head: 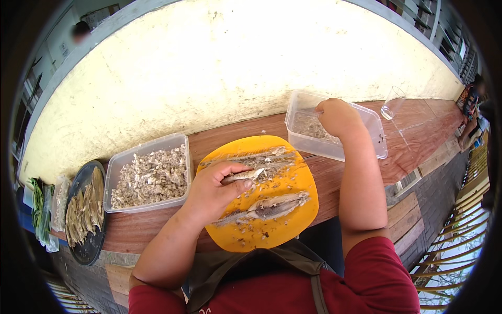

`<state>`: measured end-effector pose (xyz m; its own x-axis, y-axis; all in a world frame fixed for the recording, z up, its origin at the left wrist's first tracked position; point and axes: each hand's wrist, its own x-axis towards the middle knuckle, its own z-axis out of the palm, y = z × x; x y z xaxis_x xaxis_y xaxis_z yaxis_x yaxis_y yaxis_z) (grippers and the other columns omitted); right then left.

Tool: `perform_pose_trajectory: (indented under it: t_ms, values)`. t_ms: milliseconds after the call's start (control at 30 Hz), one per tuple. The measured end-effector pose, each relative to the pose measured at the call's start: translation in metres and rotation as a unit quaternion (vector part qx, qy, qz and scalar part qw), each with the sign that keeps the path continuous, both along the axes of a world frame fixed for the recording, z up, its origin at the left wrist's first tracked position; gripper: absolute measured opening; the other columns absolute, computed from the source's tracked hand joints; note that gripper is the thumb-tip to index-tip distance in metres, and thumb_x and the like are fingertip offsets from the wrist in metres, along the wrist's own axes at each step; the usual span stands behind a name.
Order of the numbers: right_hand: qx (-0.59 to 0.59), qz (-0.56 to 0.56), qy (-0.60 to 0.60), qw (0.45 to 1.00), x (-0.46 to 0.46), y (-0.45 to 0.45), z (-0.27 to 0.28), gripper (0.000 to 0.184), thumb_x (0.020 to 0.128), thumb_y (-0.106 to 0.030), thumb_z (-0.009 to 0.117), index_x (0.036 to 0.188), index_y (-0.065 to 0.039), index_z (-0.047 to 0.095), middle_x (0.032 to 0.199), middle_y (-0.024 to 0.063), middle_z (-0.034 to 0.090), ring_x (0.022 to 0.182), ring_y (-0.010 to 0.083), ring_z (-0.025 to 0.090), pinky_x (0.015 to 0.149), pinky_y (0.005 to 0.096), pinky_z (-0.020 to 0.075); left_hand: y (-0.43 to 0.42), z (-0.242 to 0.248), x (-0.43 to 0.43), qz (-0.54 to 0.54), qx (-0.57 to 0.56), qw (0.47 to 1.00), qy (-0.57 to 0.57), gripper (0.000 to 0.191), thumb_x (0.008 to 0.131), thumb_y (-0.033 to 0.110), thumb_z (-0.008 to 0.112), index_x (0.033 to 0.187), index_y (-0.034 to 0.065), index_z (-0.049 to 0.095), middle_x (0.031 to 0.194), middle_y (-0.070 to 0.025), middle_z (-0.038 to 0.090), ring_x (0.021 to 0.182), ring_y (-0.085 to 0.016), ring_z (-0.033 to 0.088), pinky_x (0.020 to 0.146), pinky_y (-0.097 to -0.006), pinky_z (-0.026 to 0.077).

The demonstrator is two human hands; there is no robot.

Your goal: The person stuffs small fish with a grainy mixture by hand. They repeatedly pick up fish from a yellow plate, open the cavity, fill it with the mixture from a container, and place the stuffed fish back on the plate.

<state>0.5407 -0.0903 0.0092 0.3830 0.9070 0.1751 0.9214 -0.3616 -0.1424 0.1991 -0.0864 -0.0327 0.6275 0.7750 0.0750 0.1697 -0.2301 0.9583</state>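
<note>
My left hand pinches a piece of fish between thumb and fingers, above a yellow plastic plate. On that plate lie fish backbones, a split piece of fish and scattered scraps. Over at the right, my right hand reaches into a clear plastic container that holds a shallow layer of shredded fish. Its fingers are bent down towards the shreds, and what they hold, if anything, is hidden.
Left of the plate stands a second clear container heaped with flaked fish. Beyond it are a dark round tray of dried fish and bagged green vegetables. A drinking glass stands near the wall. Another person is at far right.
</note>
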Motion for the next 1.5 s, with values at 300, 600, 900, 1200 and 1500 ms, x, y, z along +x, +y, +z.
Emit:
perform_pose_trajectory:
  t_ms: [300,600,900,1200,1500]
  values:
    - [0.162,0.316,0.204,0.912,-0.068,-0.025,0.024,0.017,0.089,-0.013,0.075,0.104,-0.006,0.076,0.099,0.0103,0.072,0.095,0.0296,0.069,0.083,0.0394,0.0567,0.002,-0.003,0.004,0.012,-0.055,0.997,-0.056,0.032,0.095,0.002,0.076,0.124,0.0028,0.065,0.114,-0.0015,0.068,0.103,-0.008,0.062,0.091,-0.0260,0.051]
    - [0.198,0.508,0.214,0.811,-0.116,-0.033,0.011,0.027,0.075,-0.001,0.083,0.100,-0.007,0.073,0.091,0.0076,0.071,0.088,0.0269,0.071,0.076,0.0359,0.0567,-0.002,-0.002,0.001,0.022,0.036,0.995,-0.089,0.026,0.095,-0.001,0.075,0.116,0.0046,0.061,0.110,-0.0005,0.065,0.104,-0.007,0.060,0.091,-0.0264,0.051]
    - [0.143,0.436,0.350,0.817,-0.121,-0.031,0.002,0.015,0.083,0.003,0.076,0.096,-0.004,0.072,0.086,0.0062,0.073,0.077,0.0148,0.070,0.068,0.0288,0.0551,-0.001,0.000,0.001,-0.001,-0.039,0.993,-0.115,0.022,0.098,0.004,0.073,0.119,0.0032,0.064,0.109,-0.0007,0.069,0.101,-0.007,0.062,0.090,-0.0252,0.052]
    - [0.051,0.348,0.592,0.725,-0.110,-0.024,0.004,0.012,0.089,0.008,0.071,0.100,0.002,0.074,0.088,0.0056,0.074,0.078,0.0096,0.069,0.071,0.0244,0.0556,0.005,-0.007,0.001,-0.036,-0.106,0.974,-0.200,0.022,0.099,0.004,0.071,0.121,0.0045,0.064,0.114,-0.0027,0.069,0.106,-0.009,0.062,0.094,-0.0274,0.050]
    - [0.026,0.299,0.673,0.676,-0.102,-0.016,0.003,0.014,0.096,-0.001,0.067,0.107,0.003,0.073,0.090,0.0097,0.075,0.073,0.0136,0.071,0.066,0.0269,0.0570,0.003,-0.001,0.003,-0.016,-0.103,0.970,-0.219,0.017,0.102,0.017,0.070,0.113,0.0069,0.063,0.100,-0.0036,0.073,0.072,-0.006,0.052,0.064,-0.0218,0.042]
